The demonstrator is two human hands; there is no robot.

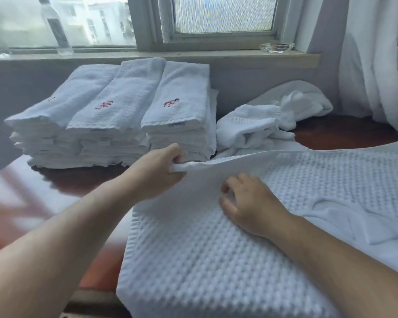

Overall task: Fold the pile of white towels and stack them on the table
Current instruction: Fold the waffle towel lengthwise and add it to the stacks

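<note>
Lying across the table's [28, 198] near right part, a white waffle-textured towel [193, 260] has its far corner pinched by the left hand [156, 173]; the right hand [246, 203] rests on it, fingers loosely curled.

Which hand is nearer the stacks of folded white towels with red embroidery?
Left. The left hand grips the white waffle-weave towel's edge just before the folded stacks; the right hand rests further back on it.

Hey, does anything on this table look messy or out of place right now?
Only the crumpled white towels heaped unfolded right of the folded towel stacks. The left hand grips the waffle towel by its edge; nothing looks spilled or damaged.
</note>
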